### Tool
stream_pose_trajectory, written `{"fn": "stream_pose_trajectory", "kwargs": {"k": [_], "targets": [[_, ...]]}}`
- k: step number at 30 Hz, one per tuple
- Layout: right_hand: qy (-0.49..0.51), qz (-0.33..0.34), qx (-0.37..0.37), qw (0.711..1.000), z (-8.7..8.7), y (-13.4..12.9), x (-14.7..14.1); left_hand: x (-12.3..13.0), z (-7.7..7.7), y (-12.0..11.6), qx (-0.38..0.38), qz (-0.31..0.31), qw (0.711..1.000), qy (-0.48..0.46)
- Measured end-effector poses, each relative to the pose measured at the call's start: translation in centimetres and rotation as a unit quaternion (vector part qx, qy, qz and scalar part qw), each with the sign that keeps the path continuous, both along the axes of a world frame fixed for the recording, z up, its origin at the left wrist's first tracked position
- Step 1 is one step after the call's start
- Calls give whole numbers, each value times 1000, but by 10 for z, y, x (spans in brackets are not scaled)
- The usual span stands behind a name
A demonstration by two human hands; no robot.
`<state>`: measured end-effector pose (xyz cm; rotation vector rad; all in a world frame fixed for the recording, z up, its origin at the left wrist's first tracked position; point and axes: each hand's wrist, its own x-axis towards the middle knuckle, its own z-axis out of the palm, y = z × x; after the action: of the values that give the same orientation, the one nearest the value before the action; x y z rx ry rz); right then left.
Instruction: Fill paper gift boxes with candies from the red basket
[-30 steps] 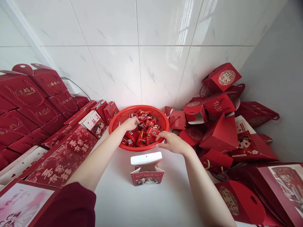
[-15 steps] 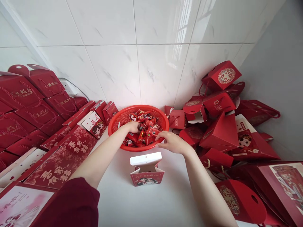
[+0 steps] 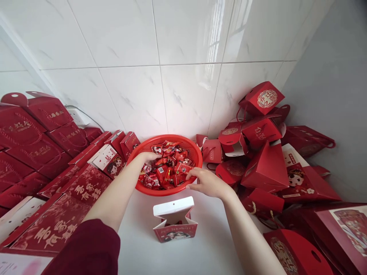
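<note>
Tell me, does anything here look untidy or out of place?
Yes. The red gift boxes on the right lie tumbled in a loose heap, tilted every way, while the red boxes on the left are stacked neatly. Nothing looks spilled around the red basket.

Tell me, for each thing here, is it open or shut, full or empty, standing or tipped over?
Round red plastic basket: upright, holding a heap of red wrapped candies.
Small red paper gift box with cartoon couple: standing, top flaps open.
Left hand: inside the basket, fingers curled on candies.
Right hand: at the basket's near rim, fingertips on candies.
Pile of red paper gift boxes, right: closed, tumbled.
Red boxes with rope handles, left: closed, stacked.
</note>
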<state>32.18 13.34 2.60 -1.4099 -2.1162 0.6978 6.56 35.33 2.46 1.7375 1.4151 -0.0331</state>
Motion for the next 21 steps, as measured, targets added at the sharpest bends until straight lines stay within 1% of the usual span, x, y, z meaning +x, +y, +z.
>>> {"fn": "stream_pose_trajectory", "kwargs": {"k": [1,3,6,9,12,14,18,21], "targets": [[0,1,0,1000,0,0,0,-1,1,1,-14,-8,1000,-5],[2,5,2,1000,1,0,1,-4,4,4,-17,-26,999,-23],[4,4,-1,1000,2,0,1,-10,5,9,17,-34,999,-31],[3,3,-1,1000,3,-1,0,-14,-4,13,28,-35,998,34],[6,6,7,1000,3,-1,0,-17,-15,17,-11,-54,992,115],[6,4,6,1000,3,-1,0,-18,-21,18,-36,-66,986,151],[4,-5,-7,1000,4,0,-1,-22,-22,19,-61,-80,979,175],[6,-4,-12,1000,3,0,-1,-27,-18,16,-71,-90,982,152]]}}
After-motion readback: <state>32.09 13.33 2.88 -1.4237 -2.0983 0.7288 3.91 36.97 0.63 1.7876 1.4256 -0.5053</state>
